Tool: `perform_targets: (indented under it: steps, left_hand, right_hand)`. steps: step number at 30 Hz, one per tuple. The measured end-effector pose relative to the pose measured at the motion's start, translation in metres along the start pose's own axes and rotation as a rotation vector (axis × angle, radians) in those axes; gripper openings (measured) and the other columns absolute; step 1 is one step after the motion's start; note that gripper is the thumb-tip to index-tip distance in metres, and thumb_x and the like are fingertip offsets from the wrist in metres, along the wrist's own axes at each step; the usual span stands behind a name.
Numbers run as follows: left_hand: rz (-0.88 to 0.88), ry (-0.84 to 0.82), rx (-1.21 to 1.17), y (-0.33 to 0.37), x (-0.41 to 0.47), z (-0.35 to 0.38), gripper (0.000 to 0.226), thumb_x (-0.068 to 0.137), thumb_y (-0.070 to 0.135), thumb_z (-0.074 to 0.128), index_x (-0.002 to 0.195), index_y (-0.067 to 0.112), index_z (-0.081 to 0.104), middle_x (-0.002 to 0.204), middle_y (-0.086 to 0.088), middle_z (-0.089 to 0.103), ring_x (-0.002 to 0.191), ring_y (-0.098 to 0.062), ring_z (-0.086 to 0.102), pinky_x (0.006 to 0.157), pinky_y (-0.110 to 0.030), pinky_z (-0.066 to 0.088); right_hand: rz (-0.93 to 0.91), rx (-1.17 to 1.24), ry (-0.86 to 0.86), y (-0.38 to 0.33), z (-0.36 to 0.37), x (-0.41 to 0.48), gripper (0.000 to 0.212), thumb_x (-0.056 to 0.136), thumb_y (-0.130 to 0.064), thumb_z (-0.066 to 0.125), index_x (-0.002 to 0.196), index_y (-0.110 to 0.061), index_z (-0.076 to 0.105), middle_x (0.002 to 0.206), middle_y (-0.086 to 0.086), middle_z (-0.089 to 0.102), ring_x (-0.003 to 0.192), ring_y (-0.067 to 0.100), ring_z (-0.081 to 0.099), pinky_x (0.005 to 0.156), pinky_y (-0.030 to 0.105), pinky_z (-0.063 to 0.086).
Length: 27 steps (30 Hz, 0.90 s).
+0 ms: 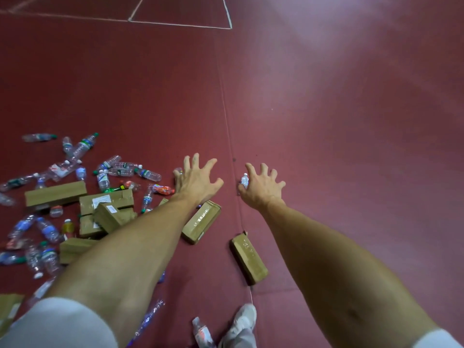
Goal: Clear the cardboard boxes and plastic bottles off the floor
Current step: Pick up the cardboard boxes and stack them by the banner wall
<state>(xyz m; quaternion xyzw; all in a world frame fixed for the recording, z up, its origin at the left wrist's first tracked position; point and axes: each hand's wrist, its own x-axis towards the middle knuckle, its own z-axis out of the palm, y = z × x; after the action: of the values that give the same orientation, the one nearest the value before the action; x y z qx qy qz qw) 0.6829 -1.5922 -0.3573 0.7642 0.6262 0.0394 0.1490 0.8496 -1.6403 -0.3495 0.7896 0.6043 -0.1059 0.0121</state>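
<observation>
A person reaches over a dark red floor point(351, 121), left hand point(197, 180) and right hand point(262, 188) both spread wide and gripping nothing. A small plastic bottle point(244, 179) sits just beside the right thumb. Cardboard boxes point(200, 222) and more bottles point(82, 146) lie scattered to the left.

We record one view, from the head-worn wide-angle camera. It sits above and behind both outstretched arms and faces forward and down at the maroon floor point(351, 121). The left hand point(195, 182) and right hand point(261, 187) fall near mid-frame. Plastic bottles point(148, 174) and cardboard boxes point(55, 193) lie left of the left hand. A shoe point(244, 320) shows below the right hand, and white court lines point(180, 24) run well beyond the fingertips.
</observation>
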Motion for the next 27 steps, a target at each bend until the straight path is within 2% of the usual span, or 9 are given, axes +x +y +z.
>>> perform_targets:
  steps: [5,10,15,20,27]
  left_hand:
    - [-0.030,-0.017,0.014,-0.006,0.068,0.007,0.065,0.093,0.054,0.048,0.153,0.040,0.027,0.166,-0.012,0.007,0.152,-0.033,0.003,0.114,-0.061,0.018]
    - [-0.080,-0.011,-0.015,-0.017,0.141,0.024,0.065,0.094,0.053,0.049,0.153,0.041,0.027,0.166,-0.012,0.007,0.152,-0.034,0.003,0.115,-0.061,0.018]
    - [-0.089,0.004,-0.061,-0.039,0.191,0.076,0.065,0.094,0.054,0.049,0.154,0.043,0.026,0.166,-0.011,0.004,0.152,-0.033,-0.005,0.117,-0.063,0.012]
    - [-0.086,-0.010,-0.110,-0.091,0.241,0.184,0.065,0.094,0.055,0.049,0.154,0.045,0.025,0.167,-0.009,0.001,0.152,-0.031,-0.007,0.118,-0.062,0.008]
    - [-0.125,-0.079,-0.163,-0.187,0.273,0.416,0.068,0.093,0.058,0.050,0.154,0.046,0.022,0.167,-0.011,-0.001,0.152,-0.033,-0.008,0.118,-0.063,0.007]
  right_hand:
    - [-0.038,-0.018,-0.016,-0.009,0.011,0.078,0.066,0.096,-0.051,0.045,0.154,-0.035,0.018,0.152,0.011,0.025,0.132,0.038,0.031,0.100,0.059,0.036]
    - [-0.092,-0.058,-0.004,-0.015,0.024,0.160,0.068,0.099,-0.057,0.039,0.156,-0.035,0.012,0.159,0.012,0.018,0.139,0.039,0.025,0.102,0.060,0.034]
    - [-0.104,-0.086,-0.023,-0.017,0.079,0.210,0.067,0.100,-0.061,0.032,0.157,-0.038,0.007,0.162,0.010,0.012,0.144,0.040,0.018,0.104,0.063,0.031]
    - [-0.118,-0.127,-0.039,-0.022,0.189,0.270,0.065,0.100,-0.063,0.027,0.157,-0.043,0.003,0.166,0.002,0.003,0.149,0.039,0.007,0.106,0.065,0.028]
    - [-0.119,-0.171,-0.092,-0.013,0.419,0.333,0.073,0.098,-0.064,0.035,0.157,-0.042,-0.001,0.166,0.001,0.000,0.150,0.038,0.003,0.106,0.068,0.029]
